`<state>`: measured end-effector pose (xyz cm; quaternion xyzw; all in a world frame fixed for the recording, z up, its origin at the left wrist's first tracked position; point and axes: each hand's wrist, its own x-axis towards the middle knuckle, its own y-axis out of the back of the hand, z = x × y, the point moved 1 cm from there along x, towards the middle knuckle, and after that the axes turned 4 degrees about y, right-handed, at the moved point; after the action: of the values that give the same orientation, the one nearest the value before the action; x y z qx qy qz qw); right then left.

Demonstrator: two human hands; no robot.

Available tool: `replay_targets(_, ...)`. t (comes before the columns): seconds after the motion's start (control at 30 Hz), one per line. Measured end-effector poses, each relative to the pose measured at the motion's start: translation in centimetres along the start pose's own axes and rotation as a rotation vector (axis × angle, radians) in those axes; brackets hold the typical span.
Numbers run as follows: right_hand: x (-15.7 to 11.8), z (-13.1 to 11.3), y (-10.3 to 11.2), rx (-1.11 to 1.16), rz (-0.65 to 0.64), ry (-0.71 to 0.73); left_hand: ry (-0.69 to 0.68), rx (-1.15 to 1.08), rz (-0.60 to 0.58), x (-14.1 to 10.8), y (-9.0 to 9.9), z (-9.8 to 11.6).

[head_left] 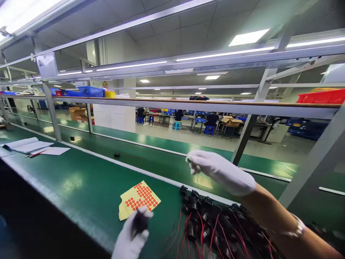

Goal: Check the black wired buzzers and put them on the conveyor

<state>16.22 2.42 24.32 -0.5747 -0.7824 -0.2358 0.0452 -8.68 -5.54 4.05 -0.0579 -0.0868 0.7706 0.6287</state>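
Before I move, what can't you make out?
All in the head view:
Black object in the left white-gloved hand: blurred.
Whether the right white-gloved hand holds anything: too small, blurred.
Heap of red-wired black parts: cut off by the bottom edge.
Print on the round red stickers: too small.

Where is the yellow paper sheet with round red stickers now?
In the head view, the sheet lies below and left of centre on the green tabletop, just beyond the white-gloved left hand, left of the black parts with red wires.
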Motion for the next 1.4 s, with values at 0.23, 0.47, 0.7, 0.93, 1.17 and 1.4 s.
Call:
replay_targets(0.23,-9.6,-0.4,0.7,-0.426,-0.198,-0.184,-0.209,0.095,-0.686,-1.4,-10.4,3.7)
replay_targets(0.47,-11.4,1.6,1.2,-0.498,-0.221,-0.24,-0.217,0.139,-0.802,-1.3,-13.3,3.2)
replay_targets(0.7,-10.3,3.1,1.8,-0.57,-0.204,-0.241,-0.219,0.185,-0.826,0.0,-13.9,2.0)
replay_targets(0.93,-9.9,4.1,1.6,-0.536,-0.192,-0.28,-0.178,0.273,-0.843,0.9,-14.2,2.4)
replay_targets(1.17,-9.8,4.0,1.0,-0.653,-0.177,-0.458,-0.293,0.349,-0.852,1.4,-13.8,1.3)
replay_targets(1.4,-10.2,7.1,0.7,-0.414,-0.209,-0.216,-0.378,0.345,-0.899,1.8,-13.8,0.0)
